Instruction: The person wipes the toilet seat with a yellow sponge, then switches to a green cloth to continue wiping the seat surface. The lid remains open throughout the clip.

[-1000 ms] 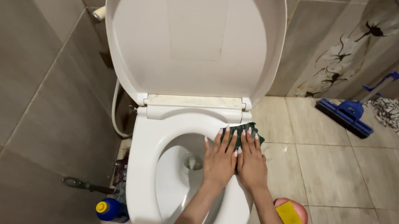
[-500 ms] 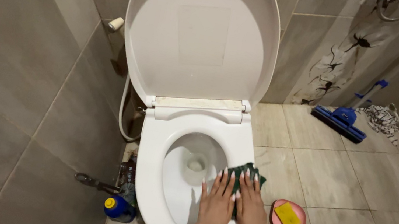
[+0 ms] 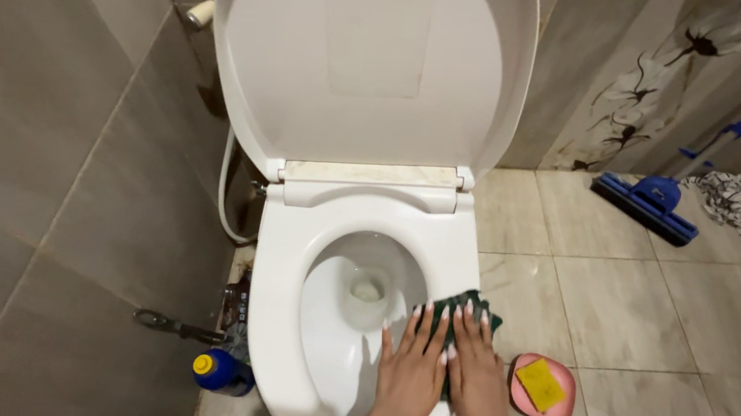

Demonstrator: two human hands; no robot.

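A white toilet (image 3: 279,324) stands below me with its lid (image 3: 367,55) raised. A dark green scrubbing pad (image 3: 464,308) lies on the right side of the seat rim. My left hand (image 3: 410,373) and my right hand (image 3: 476,369) press flat on it side by side, fingers spread and pointing away from me. Most of the pad is hidden under the hands. The bowl (image 3: 350,321) holds a little water.
A pink dish (image 3: 541,391) with a yellow sponge sits on the floor tiles to the right. A blue squeegee mop (image 3: 647,204) and a patterned rag (image 3: 735,199) lie further back. Left of the toilet stand a blue bottle with a yellow cap (image 3: 222,372) and a hose (image 3: 226,193).
Both hands slid the green pad from the back right of the seat rim down toward the front right side, then held roughly there.
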